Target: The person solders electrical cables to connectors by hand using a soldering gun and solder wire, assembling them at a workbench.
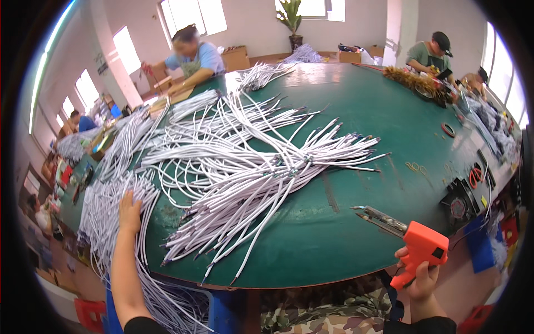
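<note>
A big green table (356,111) fills the view, its near edge curving across the bottom. Spread over its middle and left is a huge tangle of white cables (250,161), fanned out in bunches with their stripped ends pointing right and toward the near edge. Down the left edge hangs another thick bundle of white cables (103,206), draping off the table and trailing toward the floor.

The left hand (130,212) lies flat on that hanging bundle, fingers stretched out and pressed into the strands, palm down, gripping nothing. The forearm comes up from the lower edge.

Over on the right, the right hand (421,276) is closed around the handle of an orange pistol-shaped tool (423,247), fingers wrapped tight. The tool's long metal nose points left and slightly up, hovering just above the bare green surface near the table's edge, well apart from the cable pile.

Farther off, two people sit working at the far side. A small black fan-like unit (459,205) sits near the right rim, with a red ring of tape (448,129) beyond it.
</note>
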Demonstrator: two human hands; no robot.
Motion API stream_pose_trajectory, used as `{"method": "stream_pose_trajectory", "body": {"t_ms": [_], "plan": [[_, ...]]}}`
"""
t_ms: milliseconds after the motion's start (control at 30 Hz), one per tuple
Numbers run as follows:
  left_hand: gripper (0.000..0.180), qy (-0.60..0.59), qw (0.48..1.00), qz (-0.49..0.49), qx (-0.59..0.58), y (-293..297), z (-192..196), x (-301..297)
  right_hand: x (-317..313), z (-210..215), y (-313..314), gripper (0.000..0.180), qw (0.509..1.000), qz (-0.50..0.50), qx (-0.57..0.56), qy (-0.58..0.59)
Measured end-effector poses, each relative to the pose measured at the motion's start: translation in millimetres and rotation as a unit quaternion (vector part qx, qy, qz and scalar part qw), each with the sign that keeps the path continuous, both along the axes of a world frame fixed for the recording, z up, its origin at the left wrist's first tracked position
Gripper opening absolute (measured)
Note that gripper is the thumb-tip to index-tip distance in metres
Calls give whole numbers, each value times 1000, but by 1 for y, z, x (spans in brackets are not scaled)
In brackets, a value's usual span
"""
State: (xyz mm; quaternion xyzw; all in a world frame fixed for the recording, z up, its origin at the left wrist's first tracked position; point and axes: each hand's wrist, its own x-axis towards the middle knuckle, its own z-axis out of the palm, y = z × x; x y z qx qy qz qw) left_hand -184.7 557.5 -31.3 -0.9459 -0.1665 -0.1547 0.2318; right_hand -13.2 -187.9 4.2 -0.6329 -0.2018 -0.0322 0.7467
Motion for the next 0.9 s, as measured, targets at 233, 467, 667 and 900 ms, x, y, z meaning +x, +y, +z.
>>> {"method": "stream_pose_trajectory", "body": {"t_ms": [233,467,667,900], "plan": [[22,-193,879,-141,-412,-255,81,133,9,-6,-4,58,998,22,49,21],[48,-94,930,-130,-329,-389,38,213,8,-12,-23,56,993,58,96,34],[58,-150,921,-43,-357,-387,22,244,16,-24,-55,55,989,38,123,66],[4,-321,378,-37,-867,-317,57,244,31,-33,-111,54,985,9,166,55]]}}
